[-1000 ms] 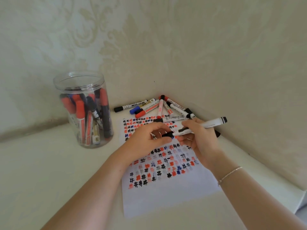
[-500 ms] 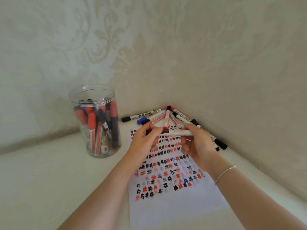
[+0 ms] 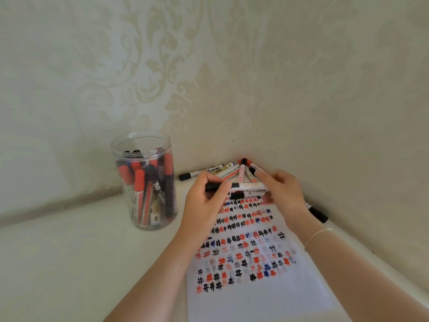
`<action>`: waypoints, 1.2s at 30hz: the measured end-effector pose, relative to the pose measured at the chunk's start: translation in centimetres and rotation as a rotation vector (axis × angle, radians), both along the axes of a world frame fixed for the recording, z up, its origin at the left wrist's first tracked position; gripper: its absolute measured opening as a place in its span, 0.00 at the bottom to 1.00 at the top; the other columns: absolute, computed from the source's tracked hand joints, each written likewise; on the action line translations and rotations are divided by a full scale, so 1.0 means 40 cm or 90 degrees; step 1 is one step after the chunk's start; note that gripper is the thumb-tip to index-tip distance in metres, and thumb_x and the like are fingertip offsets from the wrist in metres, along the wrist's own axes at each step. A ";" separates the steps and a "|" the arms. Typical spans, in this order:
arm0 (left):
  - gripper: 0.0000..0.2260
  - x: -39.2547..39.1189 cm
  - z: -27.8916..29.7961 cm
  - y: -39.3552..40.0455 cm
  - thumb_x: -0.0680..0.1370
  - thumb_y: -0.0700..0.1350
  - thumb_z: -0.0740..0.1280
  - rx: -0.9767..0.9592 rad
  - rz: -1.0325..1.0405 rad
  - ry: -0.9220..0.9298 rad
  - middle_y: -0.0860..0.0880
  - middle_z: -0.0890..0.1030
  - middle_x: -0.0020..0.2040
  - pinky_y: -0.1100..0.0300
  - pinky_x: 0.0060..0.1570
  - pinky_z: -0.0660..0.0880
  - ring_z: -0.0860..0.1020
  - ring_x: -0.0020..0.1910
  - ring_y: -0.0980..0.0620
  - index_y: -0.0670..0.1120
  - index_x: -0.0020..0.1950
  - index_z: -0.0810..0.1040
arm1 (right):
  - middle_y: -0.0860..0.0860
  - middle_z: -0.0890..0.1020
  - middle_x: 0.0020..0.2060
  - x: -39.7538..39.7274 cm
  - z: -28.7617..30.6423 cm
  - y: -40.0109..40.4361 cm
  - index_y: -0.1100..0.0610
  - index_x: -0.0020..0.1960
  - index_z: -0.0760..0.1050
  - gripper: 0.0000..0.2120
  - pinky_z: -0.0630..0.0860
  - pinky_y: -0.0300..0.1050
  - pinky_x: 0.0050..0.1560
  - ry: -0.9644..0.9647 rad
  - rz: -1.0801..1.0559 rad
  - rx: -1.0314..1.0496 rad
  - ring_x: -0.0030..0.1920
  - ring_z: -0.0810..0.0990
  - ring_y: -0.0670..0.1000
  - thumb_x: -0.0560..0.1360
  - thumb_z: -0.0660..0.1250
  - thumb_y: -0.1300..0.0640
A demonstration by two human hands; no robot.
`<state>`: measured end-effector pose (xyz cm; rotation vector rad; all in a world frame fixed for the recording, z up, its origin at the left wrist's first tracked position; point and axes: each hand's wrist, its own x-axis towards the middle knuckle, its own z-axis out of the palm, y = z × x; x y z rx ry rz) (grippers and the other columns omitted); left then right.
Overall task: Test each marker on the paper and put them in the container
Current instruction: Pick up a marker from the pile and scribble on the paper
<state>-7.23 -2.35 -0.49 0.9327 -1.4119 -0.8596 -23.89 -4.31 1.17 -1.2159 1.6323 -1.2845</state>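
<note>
My left hand (image 3: pixel 204 201) grips the black cap end of a white-bodied marker (image 3: pixel 249 186), held level above the top of the paper (image 3: pixel 255 305). My right hand (image 3: pixel 284 194) is at the marker's other end, blurred, with its fingers stretched out over the pile of loose markers (image 3: pixel 228 171) in the corner. Whether it still holds the marker is unclear. The paper is covered with rows of red, black and blue test marks. Left of it stands the clear plastic container (image 3: pixel 130 147), open on top, with several red and black markers upright inside.
Another black-capped marker (image 3: pixel 247 194) lies across the paper's top edge under the held one. A black marker (image 3: pixel 317 214) lies against the right wall behind my right wrist. Two patterned walls meet in the corner behind the pile.
The marker went from tilted to level and its black cap is now in my left hand's grip. My right hand's fingers have loosened and stretched. The camera tilted up, so everything sits lower in view.
</note>
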 end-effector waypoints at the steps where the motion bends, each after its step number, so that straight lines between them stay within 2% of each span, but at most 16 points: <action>1: 0.04 0.001 -0.002 0.004 0.77 0.45 0.68 -0.049 0.039 -0.039 0.55 0.78 0.37 0.66 0.37 0.75 0.77 0.36 0.60 0.46 0.47 0.75 | 0.49 0.80 0.41 -0.002 -0.006 -0.019 0.54 0.52 0.76 0.09 0.75 0.41 0.31 0.126 -0.035 -0.038 0.30 0.76 0.48 0.78 0.64 0.49; 3: 0.07 0.005 -0.007 0.015 0.75 0.49 0.68 -0.169 0.109 -0.119 0.58 0.79 0.40 0.69 0.41 0.76 0.79 0.42 0.60 0.47 0.47 0.75 | 0.51 0.81 0.51 0.004 -0.027 -0.042 0.52 0.64 0.73 0.14 0.75 0.42 0.36 0.331 -0.001 -0.080 0.37 0.78 0.48 0.79 0.60 0.59; 5: 0.09 0.010 -0.011 0.022 0.75 0.51 0.67 -0.271 0.152 -0.161 0.62 0.77 0.41 0.71 0.39 0.75 0.78 0.42 0.60 0.47 0.48 0.75 | 0.53 0.77 0.61 0.019 -0.055 -0.059 0.53 0.70 0.69 0.23 0.75 0.48 0.54 0.575 0.095 -0.041 0.55 0.77 0.53 0.76 0.58 0.66; 7: 0.07 0.017 -0.016 0.019 0.75 0.49 0.68 -0.334 0.184 -0.171 0.63 0.76 0.41 0.71 0.37 0.75 0.78 0.40 0.60 0.47 0.49 0.76 | 0.53 0.75 0.63 0.037 -0.080 -0.064 0.55 0.68 0.69 0.21 0.65 0.51 0.67 0.806 0.152 -0.019 0.64 0.71 0.55 0.77 0.58 0.65; 9: 0.05 0.023 -0.019 0.015 0.76 0.48 0.67 -0.354 0.198 -0.163 0.59 0.77 0.40 0.67 0.36 0.75 0.78 0.39 0.57 0.50 0.50 0.74 | 0.53 0.76 0.59 0.049 -0.092 -0.071 0.56 0.66 0.70 0.18 0.59 0.51 0.70 0.891 0.176 -0.057 0.64 0.70 0.55 0.77 0.58 0.65; 12: 0.05 0.035 -0.016 0.009 0.78 0.50 0.65 -0.351 0.236 -0.149 0.59 0.77 0.40 0.64 0.36 0.75 0.77 0.38 0.56 0.52 0.52 0.73 | 0.53 0.78 0.47 0.047 -0.104 -0.069 0.58 0.57 0.77 0.16 0.67 0.55 0.65 0.886 0.201 -0.248 0.52 0.76 0.56 0.71 0.65 0.68; 14: 0.05 0.043 -0.012 0.003 0.78 0.50 0.64 -0.352 0.273 -0.138 0.61 0.75 0.41 0.68 0.37 0.74 0.76 0.40 0.59 0.51 0.53 0.73 | 0.53 0.77 0.39 0.045 -0.115 -0.051 0.59 0.50 0.79 0.12 0.77 0.49 0.46 0.828 0.176 -0.423 0.39 0.76 0.54 0.67 0.70 0.67; 16: 0.06 0.048 -0.014 -0.003 0.79 0.49 0.63 -0.359 0.299 -0.137 0.60 0.75 0.42 0.72 0.39 0.72 0.76 0.41 0.61 0.49 0.53 0.73 | 0.51 0.75 0.39 0.053 -0.119 -0.021 0.57 0.54 0.79 0.09 0.73 0.43 0.29 0.777 0.165 -0.498 0.32 0.73 0.50 0.73 0.68 0.60; 19: 0.09 0.046 -0.016 -0.007 0.79 0.50 0.64 -0.366 0.291 -0.138 0.53 0.77 0.42 0.70 0.39 0.73 0.76 0.40 0.61 0.45 0.54 0.74 | 0.49 0.76 0.37 0.062 -0.123 0.003 0.52 0.63 0.75 0.14 0.65 0.40 0.19 0.766 0.135 -0.506 0.24 0.70 0.48 0.79 0.60 0.50; 23: 0.06 0.046 0.054 0.017 0.78 0.46 0.65 -0.473 0.301 -0.114 0.52 0.78 0.41 0.71 0.40 0.72 0.75 0.38 0.64 0.44 0.52 0.75 | 0.47 0.78 0.39 0.053 -0.128 0.004 0.50 0.66 0.74 0.18 0.67 0.40 0.19 0.756 0.111 -0.417 0.24 0.70 0.46 0.81 0.55 0.48; 25: 0.03 0.071 0.124 0.035 0.78 0.47 0.65 -0.519 0.366 -0.066 0.60 0.77 0.40 0.70 0.45 0.70 0.74 0.37 0.67 0.49 0.50 0.73 | 0.46 0.79 0.43 0.046 -0.129 0.009 0.49 0.68 0.71 0.19 0.68 0.38 0.21 0.739 0.122 -0.381 0.26 0.70 0.45 0.80 0.54 0.51; 27: 0.05 0.118 0.195 0.038 0.80 0.50 0.62 -0.503 0.437 -0.005 0.66 0.76 0.38 0.67 0.44 0.70 0.74 0.37 0.67 0.50 0.47 0.71 | 0.47 0.79 0.50 0.040 -0.125 0.016 0.49 0.71 0.67 0.20 0.72 0.39 0.25 0.714 0.140 -0.343 0.29 0.71 0.44 0.80 0.56 0.54; 29: 0.08 0.175 0.257 0.026 0.81 0.50 0.60 -0.477 0.518 0.003 0.64 0.74 0.36 0.70 0.41 0.67 0.72 0.36 0.66 0.46 0.47 0.69 | 0.47 0.79 0.54 0.039 -0.116 0.022 0.49 0.72 0.62 0.20 0.76 0.43 0.30 0.675 0.146 -0.293 0.30 0.74 0.43 0.80 0.56 0.54; 31: 0.08 0.223 0.301 0.006 0.82 0.50 0.57 -0.433 0.578 -0.050 0.58 0.72 0.36 0.65 0.38 0.64 0.71 0.35 0.59 0.48 0.47 0.67 | 0.45 0.79 0.49 0.040 -0.108 0.026 0.48 0.70 0.59 0.18 0.78 0.44 0.34 0.652 0.153 -0.241 0.32 0.76 0.44 0.81 0.54 0.52; 33: 0.12 0.251 0.321 -0.022 0.82 0.50 0.56 -0.363 0.607 -0.153 0.49 0.73 0.39 0.59 0.38 0.61 0.72 0.39 0.48 0.42 0.50 0.69 | 0.43 0.76 0.46 0.042 -0.104 0.030 0.47 0.68 0.61 0.15 0.78 0.42 0.34 0.653 0.153 -0.225 0.32 0.76 0.44 0.82 0.53 0.50; 36: 0.15 0.259 0.308 -0.062 0.83 0.52 0.54 -0.248 0.586 -0.348 0.42 0.75 0.43 0.55 0.39 0.60 0.74 0.43 0.37 0.39 0.53 0.68 | 0.44 0.77 0.54 0.044 -0.104 0.029 0.48 0.67 0.64 0.14 0.78 0.42 0.37 0.655 0.148 -0.231 0.34 0.77 0.45 0.82 0.54 0.51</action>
